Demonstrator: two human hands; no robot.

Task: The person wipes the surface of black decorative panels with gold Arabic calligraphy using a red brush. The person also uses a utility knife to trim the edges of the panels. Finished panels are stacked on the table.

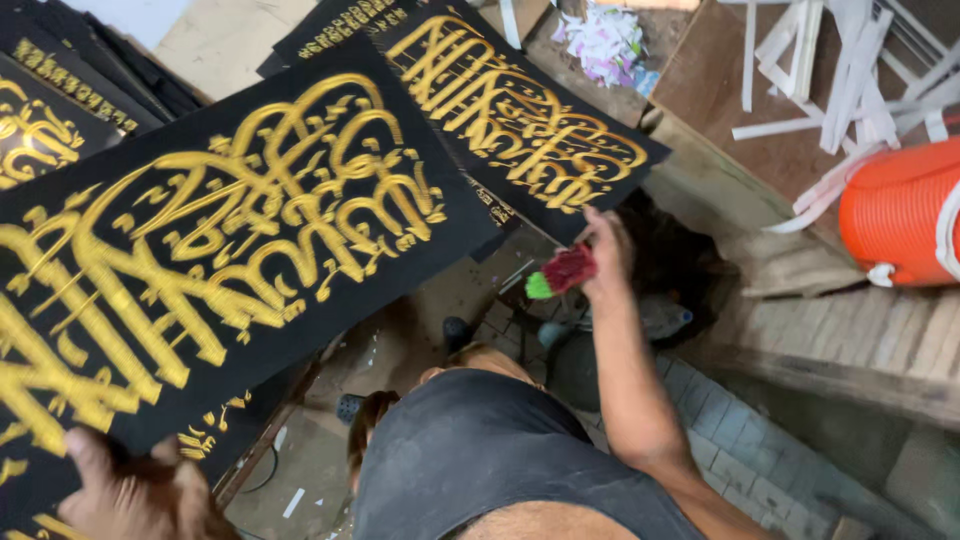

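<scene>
A craft workshop: stacked gold-embroidered black panels [230, 230], white offcut strips [850, 80], worn benches [860, 340].

I saw my left hand [135, 490] hemmed in under the big black panel [220, 250]. My right hand [605, 255] had open floor [740, 440] below, with a second panel [520, 110] overhead and an orange cooler [900, 215] well apart.

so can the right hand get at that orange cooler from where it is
Probably not without a stretch: the right hand already holds a red and green brush by a black panel, and the orange cooler sits well off to the side.
</scene>
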